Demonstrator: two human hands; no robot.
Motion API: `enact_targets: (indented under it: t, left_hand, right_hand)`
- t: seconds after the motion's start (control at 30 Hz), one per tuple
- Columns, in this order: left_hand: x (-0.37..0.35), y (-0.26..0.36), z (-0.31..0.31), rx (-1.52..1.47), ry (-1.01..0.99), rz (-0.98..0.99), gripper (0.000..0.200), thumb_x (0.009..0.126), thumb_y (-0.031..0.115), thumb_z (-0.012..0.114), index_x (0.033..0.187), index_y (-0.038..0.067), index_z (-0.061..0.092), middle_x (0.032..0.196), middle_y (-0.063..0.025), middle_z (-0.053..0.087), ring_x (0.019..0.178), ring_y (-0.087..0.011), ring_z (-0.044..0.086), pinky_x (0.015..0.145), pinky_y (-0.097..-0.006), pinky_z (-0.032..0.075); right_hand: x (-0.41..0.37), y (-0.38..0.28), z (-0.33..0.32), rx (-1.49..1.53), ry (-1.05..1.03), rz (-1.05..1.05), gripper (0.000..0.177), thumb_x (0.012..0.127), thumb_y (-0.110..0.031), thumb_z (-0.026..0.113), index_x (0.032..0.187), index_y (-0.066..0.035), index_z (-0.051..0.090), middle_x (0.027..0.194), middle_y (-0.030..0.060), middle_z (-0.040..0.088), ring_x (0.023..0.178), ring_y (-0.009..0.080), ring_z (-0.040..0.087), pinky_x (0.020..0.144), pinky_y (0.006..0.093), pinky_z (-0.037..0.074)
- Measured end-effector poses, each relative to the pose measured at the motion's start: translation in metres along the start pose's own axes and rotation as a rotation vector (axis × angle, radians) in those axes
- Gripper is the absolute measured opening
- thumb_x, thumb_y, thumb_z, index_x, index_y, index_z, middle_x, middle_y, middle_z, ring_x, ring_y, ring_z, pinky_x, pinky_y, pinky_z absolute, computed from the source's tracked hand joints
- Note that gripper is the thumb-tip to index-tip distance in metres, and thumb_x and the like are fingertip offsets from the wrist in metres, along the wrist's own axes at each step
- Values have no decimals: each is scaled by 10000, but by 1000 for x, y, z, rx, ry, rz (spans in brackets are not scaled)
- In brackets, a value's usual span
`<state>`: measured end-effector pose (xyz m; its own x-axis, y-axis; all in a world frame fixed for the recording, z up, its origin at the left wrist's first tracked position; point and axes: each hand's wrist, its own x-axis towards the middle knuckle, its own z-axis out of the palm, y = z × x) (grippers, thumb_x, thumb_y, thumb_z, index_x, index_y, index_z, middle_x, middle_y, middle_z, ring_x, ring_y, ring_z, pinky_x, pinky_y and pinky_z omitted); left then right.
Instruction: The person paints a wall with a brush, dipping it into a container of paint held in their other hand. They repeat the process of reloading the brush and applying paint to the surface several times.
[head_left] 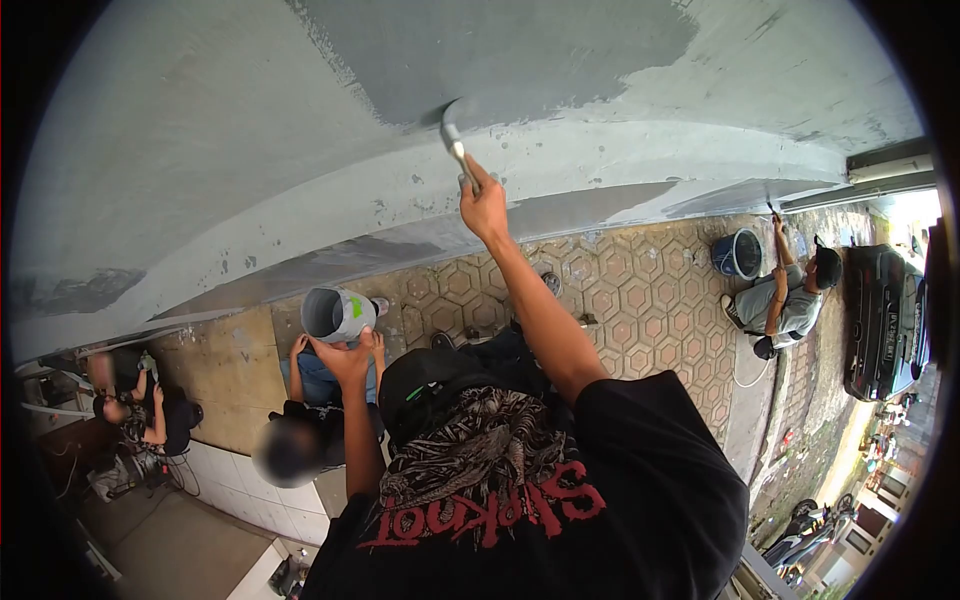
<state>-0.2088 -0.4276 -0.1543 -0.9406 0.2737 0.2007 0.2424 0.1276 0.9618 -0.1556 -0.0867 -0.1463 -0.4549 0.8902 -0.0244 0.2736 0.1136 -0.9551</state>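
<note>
My right hand [484, 207] is closed round the handle of a paintbrush [456, 146], arm stretched forward. The brush's bristles, blurred, meet the grey wall [240, 130] at the lower edge of a darker grey painted patch [520, 60]. A pale ledge [570, 150] with dark spatters runs along below that patch. On the left, my left hand [346, 358] grips a small grey paint bucket [335, 314] by its side. The bucket is tilted so its mouth shows; a bright green mark is on its outside, and its contents are hard to make out.
Close by my left arm sits a person [300, 445] in blue jeans. At right, another person [795, 290] holds a brush to the wall beside a dark bucket [738, 254]. More people are at far left. Hexagonal paving [640, 300] lies below; a dark car [885, 320] stands at right.
</note>
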Motion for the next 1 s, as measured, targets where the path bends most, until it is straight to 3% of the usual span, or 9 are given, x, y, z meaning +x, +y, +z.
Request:
enact_targets:
  t: [0.1, 0.33, 0.4, 0.5, 0.6, 0.67, 0.77, 0.87, 1.0]
  left_hand:
    - [2, -2, -2, 12, -43, 4, 962, 700, 293, 916, 1417, -32, 364, 1328, -146, 527, 1202, -254, 558, 1004, -361, 465]
    - [0, 5, 5, -100, -60, -8, 923, 702, 261, 915, 1395, -43, 386, 1333, -164, 520, 1219, -265, 550, 1022, -390, 458]
    - [0, 3, 0, -76, -82, -8, 921, 703, 189, 894, 1414, -35, 352, 1350, -166, 497, 1235, -263, 543, 1037, -383, 466]
    - [-2, 0, -4, -52, -94, -7, 939, 698, 115, 876, 1435, -31, 314, 1365, -169, 475, 1251, -262, 534, 1049, -378, 475]
    - [-3, 7, -6, -71, -64, -9, 960, 689, 115, 883, 1439, -38, 303, 1361, -174, 476, 1250, -268, 532, 1046, -382, 475]
    - [-7, 9, -13, -87, -38, -23, 970, 686, 116, 886, 1441, -42, 298, 1359, -176, 476, 1249, -272, 531, 1047, -384, 472]
    - [-7, 0, -22, -135, -30, -1, 867, 693, 19, 822, 1422, -11, 354, 1389, -162, 480, 1294, -282, 513, 1091, -416, 435]
    - [-13, -6, -30, -85, -18, 12, 992, 698, 96, 877, 1463, -51, 263, 1382, -187, 455, 1259, -282, 519, 1052, -387, 458]
    - [-17, -5, -30, -98, 8, -39, 1014, 697, 87, 875, 1476, -53, 241, 1389, -199, 451, 1272, -285, 512, 1074, -390, 440]
  right_hand:
    - [-15, 19, -11, -47, -119, -200, 518, 900, 33, 570, 1410, -58, 576, 967, 198, 735, 626, 116, 556, 560, 300, 461]
    - [33, 65, -72, 67, 282, 158, 485, 901, 7, 575, 1386, -3, 577, 975, 217, 744, 630, 155, 601, 593, 348, 498]
    - [47, 107, -62, -22, 588, -214, 472, 913, 2, 576, 1384, 20, 569, 930, 207, 737, 631, 134, 572, 593, 348, 498]
    - [11, 59, -36, -53, 244, 194, 468, 918, -5, 574, 1385, 27, 564, 1003, 241, 728, 749, 198, 658, 698, 375, 528]
    - [2, 48, 46, 3, 107, -90, 474, 918, -16, 568, 1390, 21, 557, 1043, 294, 709, 808, 319, 711, 742, 403, 538]
    - [1, 41, 102, 136, 184, -171, 474, 916, -35, 591, 1389, -12, 575, 854, 201, 718, 642, 170, 587, 634, 336, 495]
    - [-31, -5, 96, 95, -169, 53, 489, 903, -29, 597, 1392, -51, 585, 916, 236, 717, 692, 196, 625, 724, 357, 527]
    - [-61, -1, 115, -146, -423, -386, 506, 894, -26, 601, 1397, -82, 587, 898, 253, 704, 657, 206, 635, 689, 385, 544]
    - [-42, -7, 97, 11, -351, -51, 499, 900, 2, 604, 1385, -114, 614, 873, 192, 734, 584, 160, 600, 546, 359, 513]
